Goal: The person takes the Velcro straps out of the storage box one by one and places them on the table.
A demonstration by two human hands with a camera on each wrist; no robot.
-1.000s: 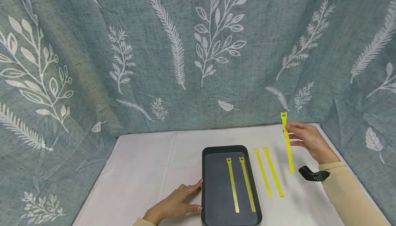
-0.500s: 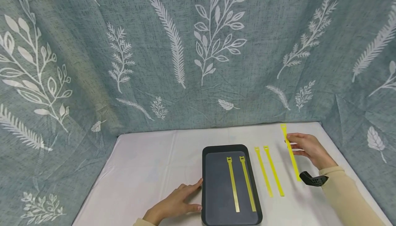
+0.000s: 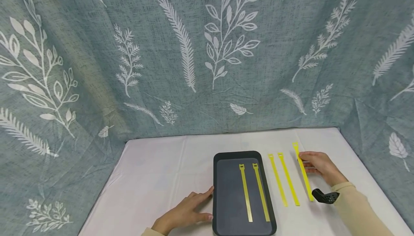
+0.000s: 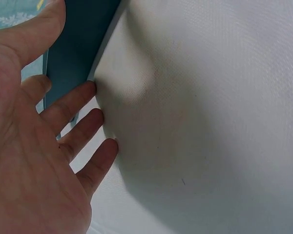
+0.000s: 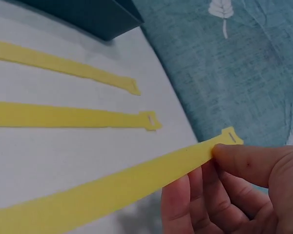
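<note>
My right hand [image 3: 320,164] pinches a yellow hook-and-loop cable tie [image 5: 136,178] near its slotted head, thumb on one side and fingers behind. In the head view the tie slants just over the cloth, right of two more yellow ties [image 3: 277,178] [image 3: 289,178] lying side by side. Whether its lower end touches the cloth, I cannot tell. My left hand [image 3: 185,211] rests against the left wall of a dark tray [image 3: 216,193], index finger and thumb touching it, the other fingers spread. Inside the tray, toward its right side, lie two yellow ties [image 3: 245,193] [image 3: 261,193].
A white cloth [image 3: 155,171] covers the table. Behind and at both sides hangs a blue-green curtain [image 3: 194,114] with white leaf prints. A black wrist-camera mount [image 3: 325,196] sticks out from the right wrist, close to the held tie's lower end.
My right hand has lowered the held cable tie toward the cloth, bringing it down beside the two loose ties. The left hand stays at the tray, and the ties in it have not moved.
</note>
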